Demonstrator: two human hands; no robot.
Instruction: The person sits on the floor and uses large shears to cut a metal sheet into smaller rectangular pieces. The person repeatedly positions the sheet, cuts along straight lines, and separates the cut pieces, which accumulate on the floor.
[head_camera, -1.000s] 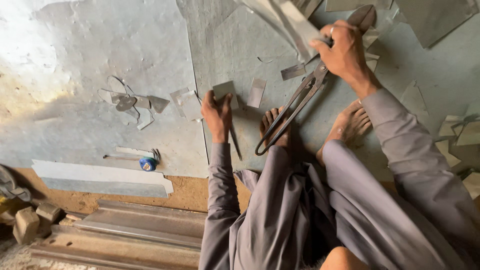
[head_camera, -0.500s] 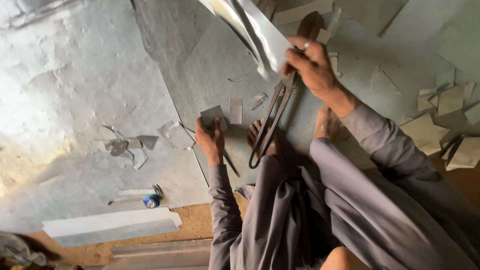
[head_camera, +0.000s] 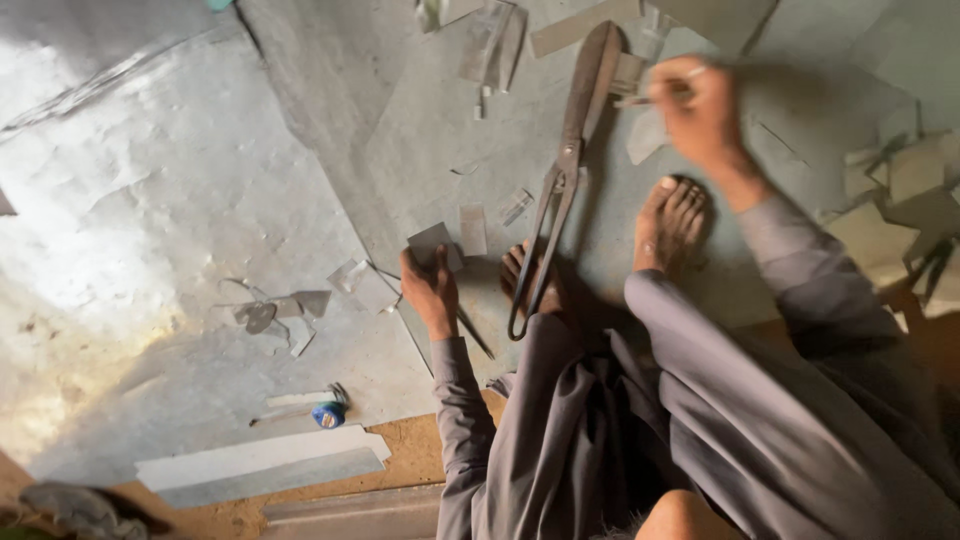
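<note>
1. Landmark: large shears (head_camera: 565, 175), lying flat on the sheet metal (head_camera: 200, 220) that covers the floor, blades pointing away from the body, handle loops nearest the left foot (head_camera: 530, 285).
2. Change since a second ago: shears no longer gripped in the right hand (head_camera: 700, 110); then raised with a strip of cut metal in the blades, now set down and released.
3. Right hand: just right of the shear blades, blurred by motion, fingers pinched on a thin rod-like item (head_camera: 655, 97), possibly a marker or scriber. Identity cannot be confirmed.
4. Left hand (head_camera: 432, 285): left of the shear handles, pressed down on a small square metal piece (head_camera: 432, 243), fingers curled over its near edge. Position matches the earlier frames: piece held flat throughout.
5. Thin dark rod (head_camera: 475, 335) lying just below the left hand, left of the shear handles, untouched.
6. Right foot (head_camera: 672, 222): right of the shears, planted on the sheet.
7. Offcuts (head_camera: 472, 228): small scraps between the square piece and the shears; more scraps (head_camera: 490, 40) beyond the blade tips.
8. Far left of the shears: curled trimmings (head_camera: 270, 315), a small blue object (head_camera: 328, 414) and a long pale strip (head_camera: 260, 462) near the sheet edge.
9. Judged meaning: cutting stroke finished, tool swapped; work reads as moving from cutting to marking or handling the square piece.
</note>
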